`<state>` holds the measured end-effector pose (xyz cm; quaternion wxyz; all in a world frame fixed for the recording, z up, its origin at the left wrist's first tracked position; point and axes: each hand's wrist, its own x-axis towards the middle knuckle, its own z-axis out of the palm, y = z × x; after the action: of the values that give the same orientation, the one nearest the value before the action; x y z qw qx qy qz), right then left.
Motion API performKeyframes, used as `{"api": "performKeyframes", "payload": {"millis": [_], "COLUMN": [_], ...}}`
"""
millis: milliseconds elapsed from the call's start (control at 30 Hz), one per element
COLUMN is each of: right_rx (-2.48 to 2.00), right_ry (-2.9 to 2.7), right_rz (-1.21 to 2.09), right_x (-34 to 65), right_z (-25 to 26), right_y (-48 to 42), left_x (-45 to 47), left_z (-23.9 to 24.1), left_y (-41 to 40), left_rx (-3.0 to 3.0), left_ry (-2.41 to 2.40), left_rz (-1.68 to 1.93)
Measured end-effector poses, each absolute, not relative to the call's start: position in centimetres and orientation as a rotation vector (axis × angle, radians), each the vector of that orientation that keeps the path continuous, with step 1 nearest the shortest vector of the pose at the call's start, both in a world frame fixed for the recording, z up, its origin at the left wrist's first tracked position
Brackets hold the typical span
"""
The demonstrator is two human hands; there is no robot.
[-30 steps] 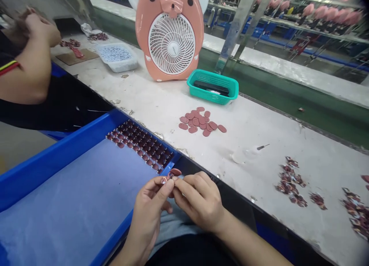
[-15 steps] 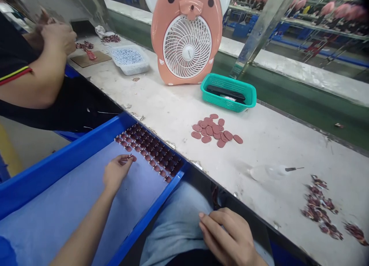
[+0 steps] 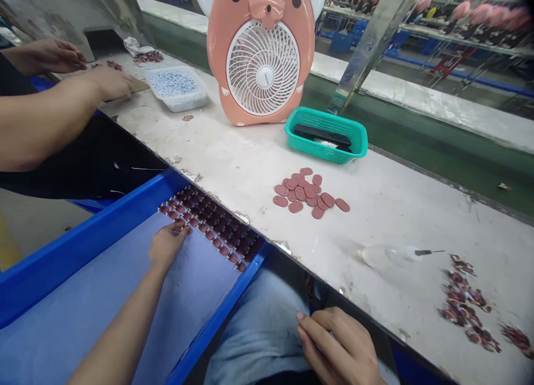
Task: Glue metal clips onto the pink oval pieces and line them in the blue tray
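Note:
My left hand (image 3: 167,245) reaches into the blue tray (image 3: 108,237), its thumb and fingers pinched on a small reddish-brown oval piece (image 3: 189,230). That piece is at the near edge of several rows of similar dark brown pieces (image 3: 221,223) with pale ends. The fingers partly cover it, so I cannot tell whether it touches the tray's lining. Over my jeans, near the table edge, my right hand (image 3: 340,346) rests with its fingers together and slightly curled; nothing shows in it.
On the table (image 3: 233,157) lie flat oval pieces (image 3: 308,190), a clear needle-tipped bottle (image 3: 387,255) and brown bow-like pieces (image 3: 463,299). A green basket (image 3: 325,151), pink fan (image 3: 261,73) and white basket (image 3: 177,95) stand further back. A co-worker's arms (image 3: 62,107) are at left.
My left hand has brought the oval piece up against the rows. My right hand is nearly still. The co-worker's hands have come down and apart over the board on the table.

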<state>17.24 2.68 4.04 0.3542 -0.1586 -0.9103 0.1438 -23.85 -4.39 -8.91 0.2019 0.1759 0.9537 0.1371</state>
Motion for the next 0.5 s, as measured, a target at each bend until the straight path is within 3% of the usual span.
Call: {"api": "performKeyframes", "payload": {"millis": [500], "right_rx": [-0.443], "right_ry": [-2.314], "right_rz": [0.329], "right_x": [19.1], "right_z": [4.0], "right_y": [2.9], "left_x": [-23.0], "left_z": [-6.8], "left_y": [-4.6], "left_rx": [0.451], "left_ry": [2.741], "left_rz": [0.549]}}
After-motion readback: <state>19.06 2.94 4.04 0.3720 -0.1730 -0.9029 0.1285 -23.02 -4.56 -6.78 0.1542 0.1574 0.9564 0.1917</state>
